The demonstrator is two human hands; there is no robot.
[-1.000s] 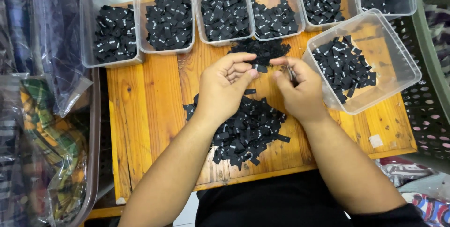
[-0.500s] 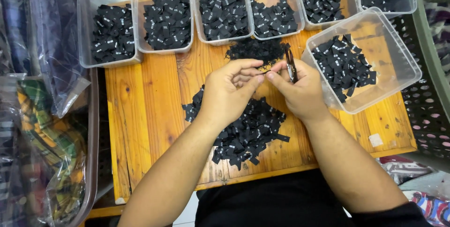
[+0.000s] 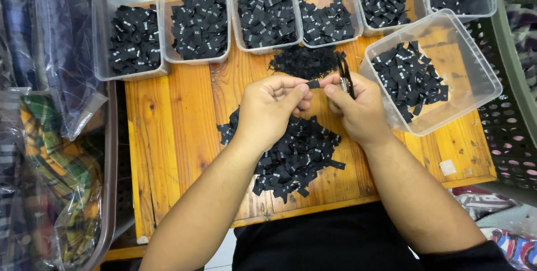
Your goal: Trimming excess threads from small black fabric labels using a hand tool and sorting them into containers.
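Heap of black woven labels (image 3: pixel 293 156) lies beneath both hands. Left hand (image 3: pixel 268 109) and right hand (image 3: pixel 358 106) pinch one small black label (image 3: pixel 313 84) between fingertips; right also grips snips (image 3: pixel 345 75). Beyond, clear sorting tubs (image 3: pixel 134 39) hold separated labels.

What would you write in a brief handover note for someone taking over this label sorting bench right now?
Left hand pinches one small black label at its fingertips.
Right hand meets that label and also holds small scissors.
Unsorted label pile lies on the wooden board, under the forearms.
Done: clear tubs along the top and the angled tub at right hold labels.
Left: the pile.
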